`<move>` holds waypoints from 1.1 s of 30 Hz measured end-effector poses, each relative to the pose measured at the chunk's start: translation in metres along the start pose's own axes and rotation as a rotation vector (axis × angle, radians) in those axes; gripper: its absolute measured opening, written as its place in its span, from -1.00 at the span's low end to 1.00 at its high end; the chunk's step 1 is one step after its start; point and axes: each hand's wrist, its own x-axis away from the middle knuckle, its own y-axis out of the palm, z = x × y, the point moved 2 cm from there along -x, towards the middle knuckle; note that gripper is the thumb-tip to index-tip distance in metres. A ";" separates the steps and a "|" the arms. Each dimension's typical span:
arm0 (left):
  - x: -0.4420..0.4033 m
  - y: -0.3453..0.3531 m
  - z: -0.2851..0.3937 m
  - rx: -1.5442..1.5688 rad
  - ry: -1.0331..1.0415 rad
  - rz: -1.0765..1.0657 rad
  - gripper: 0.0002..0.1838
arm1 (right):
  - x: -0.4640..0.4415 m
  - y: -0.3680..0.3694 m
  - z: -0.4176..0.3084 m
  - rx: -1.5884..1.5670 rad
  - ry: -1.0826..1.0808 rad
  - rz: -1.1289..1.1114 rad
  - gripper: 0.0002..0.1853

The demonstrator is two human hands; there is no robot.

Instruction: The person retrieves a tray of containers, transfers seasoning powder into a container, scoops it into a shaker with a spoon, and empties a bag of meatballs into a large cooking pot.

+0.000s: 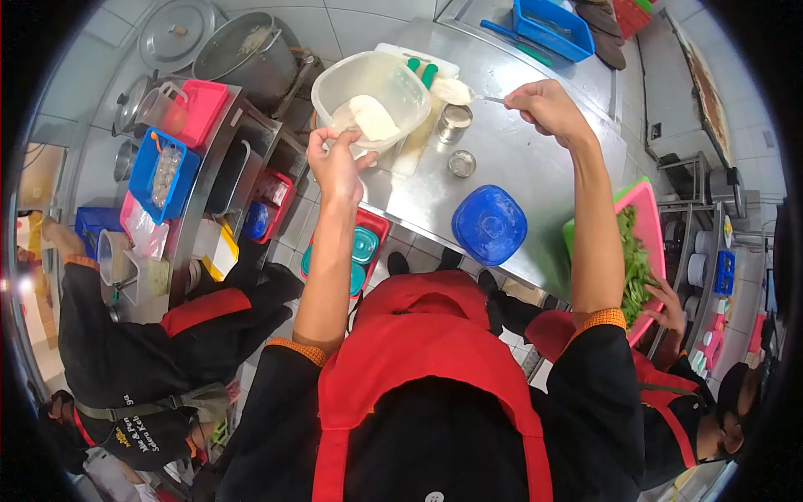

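My left hand [336, 163] grips the near rim of a translucent plastic tub [410, 92], which is tilted and has white powder [372, 117] inside. In my right hand [544, 107] is the handle of a spoon [487, 99], its bowl heaped with white powder [453, 90] and held just above a small metal canister [454, 123]. The canister stands on the steel table. Closer to me lies a small round metal lid or dish [462, 163]. A blue plastic lid [489, 224] dusted with white sits near the table's front edge. Green-handled tools [429, 75] lie behind the tub.
A co-worker at the right has a hand [667, 303] at a pink basket [646, 222] of green leaves. Another person in black [125, 360] is at the left, beside shelves with a blue tray [177, 197]. A blue bin [554, 29] stands at the table's back.
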 end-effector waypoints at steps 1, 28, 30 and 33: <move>0.000 0.000 0.001 0.001 0.001 0.000 -0.80 | -0.003 -0.003 0.005 0.001 -0.001 0.000 -0.84; 0.023 -0.025 0.018 0.014 0.052 0.031 -0.80 | -0.064 0.052 -0.018 0.986 -0.087 0.142 -0.67; 0.022 -0.028 0.017 0.027 0.055 0.021 -0.79 | -0.060 0.050 -0.019 0.980 -0.089 0.170 -0.68; 0.021 -0.028 0.016 0.022 0.062 0.032 -0.79 | -0.055 0.045 -0.021 0.992 -0.095 0.169 -0.68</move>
